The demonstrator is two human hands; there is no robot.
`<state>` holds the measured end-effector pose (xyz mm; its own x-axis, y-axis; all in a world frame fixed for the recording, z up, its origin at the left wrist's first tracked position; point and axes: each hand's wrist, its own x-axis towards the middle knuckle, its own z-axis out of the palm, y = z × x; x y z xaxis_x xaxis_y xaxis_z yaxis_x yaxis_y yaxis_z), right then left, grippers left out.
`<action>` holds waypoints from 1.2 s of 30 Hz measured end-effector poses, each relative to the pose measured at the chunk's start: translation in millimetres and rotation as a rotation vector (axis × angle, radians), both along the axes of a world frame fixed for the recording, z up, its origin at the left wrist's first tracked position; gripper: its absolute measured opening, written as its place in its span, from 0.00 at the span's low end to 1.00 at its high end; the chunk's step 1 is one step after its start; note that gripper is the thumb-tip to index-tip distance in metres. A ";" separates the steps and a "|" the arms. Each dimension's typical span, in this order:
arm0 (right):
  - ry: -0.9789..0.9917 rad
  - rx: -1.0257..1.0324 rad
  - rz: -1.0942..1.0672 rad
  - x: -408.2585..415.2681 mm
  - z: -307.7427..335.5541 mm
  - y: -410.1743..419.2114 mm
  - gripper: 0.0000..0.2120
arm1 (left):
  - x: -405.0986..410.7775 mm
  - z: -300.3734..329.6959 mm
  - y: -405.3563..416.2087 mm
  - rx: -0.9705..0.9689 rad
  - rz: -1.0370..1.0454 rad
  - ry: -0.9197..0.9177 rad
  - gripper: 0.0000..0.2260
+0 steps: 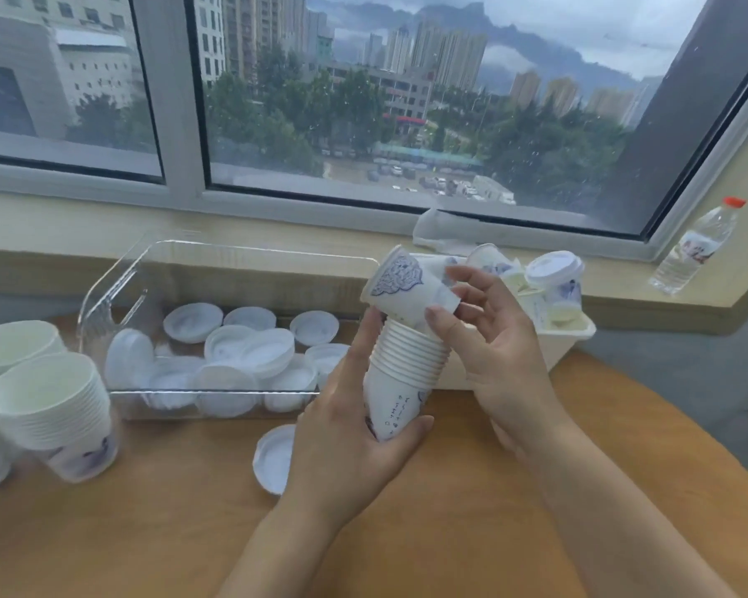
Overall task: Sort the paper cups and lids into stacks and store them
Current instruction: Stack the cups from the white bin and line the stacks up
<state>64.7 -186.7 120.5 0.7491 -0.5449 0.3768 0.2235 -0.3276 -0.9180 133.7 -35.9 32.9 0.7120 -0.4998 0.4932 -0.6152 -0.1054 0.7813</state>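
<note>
My left hand (355, 433) grips a tilted stack of white paper cups (402, 373) above the wooden table. My right hand (489, 338) pinches a single blue-patterned cup (400, 287) lying on its side at the top of that stack. A clear plastic bin (117, 304) left of my hands holds several white lids (251, 351). One loose lid (275, 457) lies on the table by my left wrist. Two more cup stacks (57, 407) stand at the far left. A white tray (571, 338) behind my right hand holds loose cups and a lidded cup (555, 274).
A water bottle (696, 248) with a red cap stands on the window ledge at the right. A crumpled white wrapper (439, 230) lies on the ledge behind the tray. The table's curved edge (666, 425) runs down the right, with grey floor beyond.
</note>
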 end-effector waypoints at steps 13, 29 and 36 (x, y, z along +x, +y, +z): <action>0.266 -0.207 0.223 -27.7 -39.4 62.0 0.33 | -32.3 -31.6 96.6 0.221 0.051 -0.050 0.51; 0.236 -0.200 0.119 -22.8 -75.9 132.1 0.16 | -17.7 -53.3 143.0 0.023 0.137 0.151 0.52; 0.180 -0.028 0.246 -16.4 -88.9 163.4 0.26 | -15.0 -52.8 152.4 -0.045 0.189 0.143 0.49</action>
